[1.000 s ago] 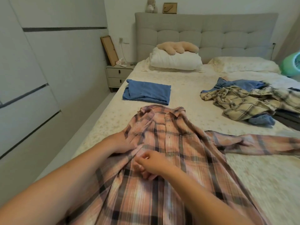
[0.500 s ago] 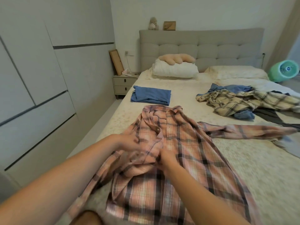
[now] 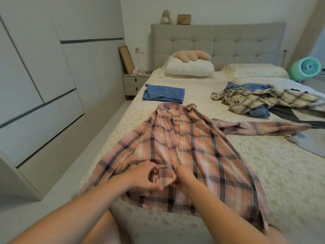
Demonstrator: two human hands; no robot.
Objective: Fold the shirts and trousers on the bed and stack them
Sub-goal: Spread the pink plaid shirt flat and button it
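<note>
A pink-and-grey plaid button-up shirt (image 3: 184,147) lies spread front-up on the cream patterned bedspread of the bed (image 3: 263,164), collar toward the headboard and hem toward the person. One sleeve stretches out flat to the right across the bedspread; the other side hangs toward the bed's left edge.

Both hands meet at the lower front of the shirt, near the button placket. The left hand (image 3: 146,175) has its fingers and thumb curled around a small folded-up bit of the plaid fabric, so its grip is grasping the shirt. The right hand (image 3: 182,176) pinches the same raised bit of cloth from the other side, its grip likewise closed on the shirt. The two hands are almost touching.

Beyond the collar, a folded blue garment (image 3: 163,94) rests flat near the left side of the bed. To the right lies a loose heap of unfolded clothes: a cream-and-dark plaid shirt (image 3: 260,101) draped over blue denim fabric (image 3: 259,112), with dark grey cloth (image 3: 288,115) beside it.

At the head of the bed sit a white pillow (image 3: 190,67) with a beige plush toy (image 3: 191,55) on top, before a grey tufted headboard (image 3: 228,44). A grey bedside cabinet (image 3: 133,83) stands at the left, and a green fan (image 3: 306,67) at the right.
</note>
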